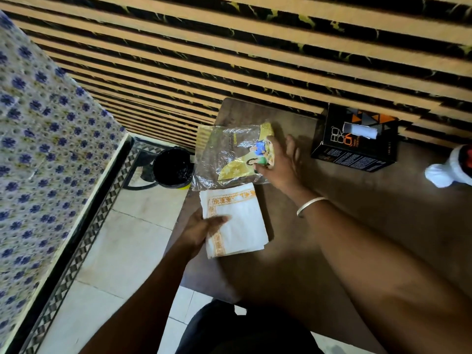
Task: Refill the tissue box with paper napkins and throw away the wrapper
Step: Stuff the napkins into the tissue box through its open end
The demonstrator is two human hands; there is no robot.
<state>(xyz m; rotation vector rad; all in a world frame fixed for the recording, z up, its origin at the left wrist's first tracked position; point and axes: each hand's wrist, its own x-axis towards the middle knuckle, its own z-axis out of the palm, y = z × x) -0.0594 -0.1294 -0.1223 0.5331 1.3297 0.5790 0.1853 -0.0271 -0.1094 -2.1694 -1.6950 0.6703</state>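
A stack of white paper napkins (237, 221) with an orange border lies near the left edge of the brown table (357, 226). My left hand (201, 229) grips the stack's left side, thumb on top. Just beyond it lies the clear plastic wrapper (229, 157) with yellow print, and my right hand (279, 162) pinches its right end. The black and orange tissue box (355, 139) stands at the back of the table against the wall, a white tissue showing in its top slot.
A black bin (173, 167) with a dark liner stands on the tiled floor left of the table. A bed with a blue-flowered cover (46, 149) fills the left side. A white bottle (452, 167) lies at the right edge. A striped wall runs behind.
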